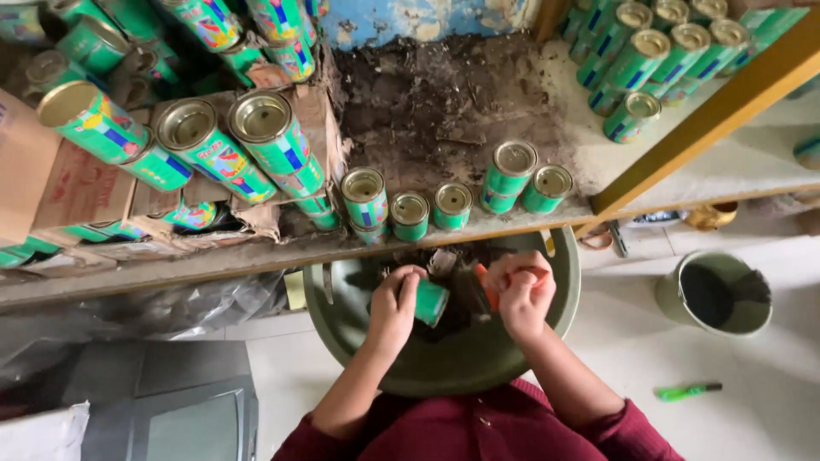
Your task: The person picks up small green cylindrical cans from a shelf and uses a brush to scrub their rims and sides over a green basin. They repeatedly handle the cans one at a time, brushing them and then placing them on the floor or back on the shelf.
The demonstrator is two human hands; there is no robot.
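- We see a rough small workshop or storeroom: dirty shelf (256,256) crowded with green tins (410,213), more at 1 o'clock (649,51).
- Torn carton (77,183) at 9 o'clock, peeling wall (427,17) at 12, bucket (716,294) on floor at 3.

1. Soft, even daylight fills the scene; no hard shadows fall anywhere.
2. The white floor (752,418) at lower right is brightest, slightly washed out.
3. The can tops (260,117) carry dull metallic sheen.
4. The wide lens bends the shelf edge (256,256) and stretches the corners.
5. Detail is soft overall, with compression smear.
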